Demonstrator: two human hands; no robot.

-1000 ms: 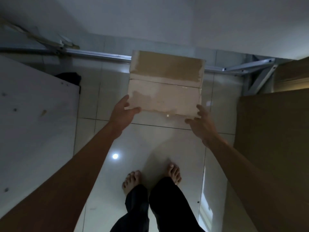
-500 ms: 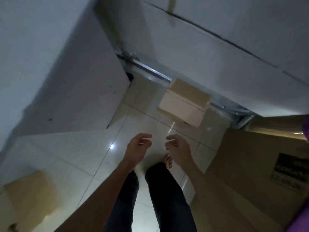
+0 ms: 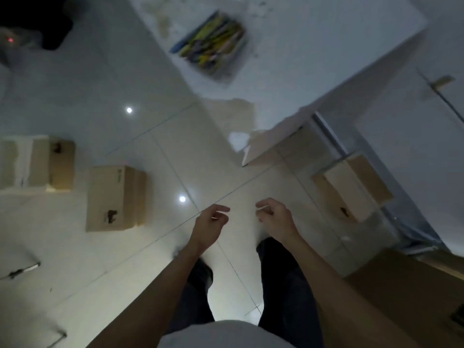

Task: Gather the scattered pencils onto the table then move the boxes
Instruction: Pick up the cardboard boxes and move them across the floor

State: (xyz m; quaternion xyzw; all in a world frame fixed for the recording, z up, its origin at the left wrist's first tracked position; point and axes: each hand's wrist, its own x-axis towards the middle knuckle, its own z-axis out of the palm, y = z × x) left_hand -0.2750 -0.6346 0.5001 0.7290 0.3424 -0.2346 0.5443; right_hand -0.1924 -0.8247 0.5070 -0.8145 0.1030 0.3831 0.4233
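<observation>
A pile of coloured pencils (image 3: 212,43) lies on the white table (image 3: 313,46) at the top. One cardboard box (image 3: 351,189) rests on the tiled floor at the right, beside the metal table leg. On the left of the floor are a brown box (image 3: 114,198) and, further left, another box (image 3: 37,164). My left hand (image 3: 209,224) and my right hand (image 3: 276,217) hang in front of me over the floor, fingers loosely curled, holding nothing.
A large cardboard carton (image 3: 411,302) stands at the lower right. The metal table frame (image 3: 334,141) runs past the right box. A dark object (image 3: 47,23) sits at the top left. My legs in dark trousers (image 3: 283,285) are below my hands.
Both hands let go of the box, which now rests on the floor at the right. My view has swung left, bringing the table with pencils and two more boxes into sight.
</observation>
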